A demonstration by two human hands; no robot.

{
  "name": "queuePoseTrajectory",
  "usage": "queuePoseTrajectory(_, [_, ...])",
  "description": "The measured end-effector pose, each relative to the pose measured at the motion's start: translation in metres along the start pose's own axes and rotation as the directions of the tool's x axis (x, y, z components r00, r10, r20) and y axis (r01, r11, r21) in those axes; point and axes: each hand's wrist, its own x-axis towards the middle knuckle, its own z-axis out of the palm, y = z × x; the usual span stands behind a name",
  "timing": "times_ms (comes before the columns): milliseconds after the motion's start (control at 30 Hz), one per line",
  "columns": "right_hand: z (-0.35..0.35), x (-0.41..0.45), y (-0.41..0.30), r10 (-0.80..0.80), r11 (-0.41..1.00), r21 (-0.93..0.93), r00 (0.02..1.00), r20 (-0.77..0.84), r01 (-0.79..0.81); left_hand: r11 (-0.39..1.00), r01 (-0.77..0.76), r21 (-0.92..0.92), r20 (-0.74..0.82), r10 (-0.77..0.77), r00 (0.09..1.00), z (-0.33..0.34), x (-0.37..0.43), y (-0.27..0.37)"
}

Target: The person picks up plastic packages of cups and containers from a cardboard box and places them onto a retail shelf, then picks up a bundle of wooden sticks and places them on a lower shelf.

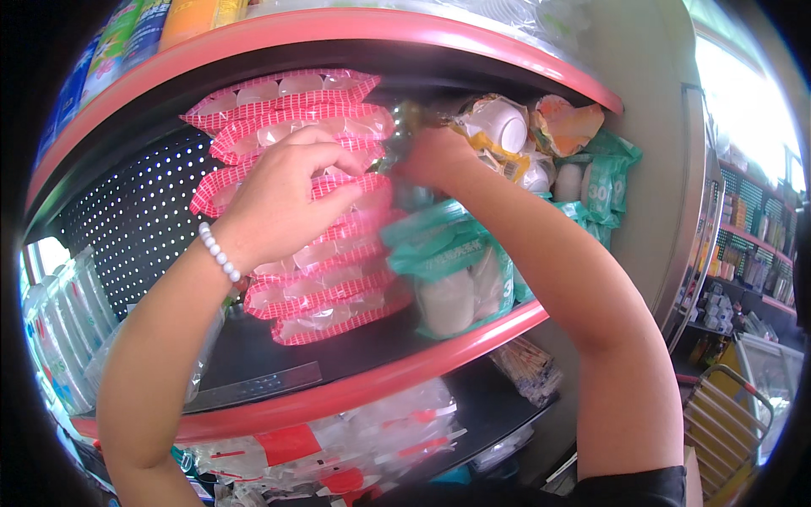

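A stack of pink-checked plastic packs (329,247) with clear windows lies on the black shelf; rounded, pale disposable cups or bowls show inside. My left hand (298,190), wearing a beaded bracelet (218,252), is over the stack's left side with thumb and fingers apart. It appears to rest against the packs and grips none. My right hand (437,155) reaches into the gap between the stack and the bagged cups on the right. It is blurred and its fingers are hidden, so whether it holds anything is unclear. Beneath my right forearm, a green bag of paper cups (447,298) stands near the shelf front.
Yellow-wrapped white cups (507,127) and more green cup bags (608,171) crowd the right end. A pink shelf lip (380,377) runs along the front. Below it lie clear plastic bags (380,431) and bundled sticks (526,371). Clear packages (63,336) stand at left.
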Motion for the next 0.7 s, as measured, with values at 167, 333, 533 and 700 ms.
queuePoseTrajectory(167, [-0.024,0.002,0.002,0.008,1.0,-0.004,0.942,0.335,-0.007,0.999,-0.032,0.008,0.069,0.032,0.997,-0.008,-0.009,0.002])
queuePoseTrajectory(333, [0.019,0.009,0.01,-0.183,0.958,-0.226,0.983,0.001,0.179,0.99,-0.092,0.111,0.117,0.079,0.99,0.006,-0.005,-0.002])
queuePoseTrajectory(533, [0.033,0.001,0.009,-0.269,0.959,-0.164,0.921,-0.282,0.23,0.958,-0.158,0.24,0.225,0.103,0.969,0.004,-0.002,0.009])
queuePoseTrajectory(700, [-0.011,-0.109,0.05,-0.392,0.856,0.079,0.742,-0.544,0.511,0.948,-0.092,0.306,0.177,0.039,0.983,-0.006,-0.034,0.035])
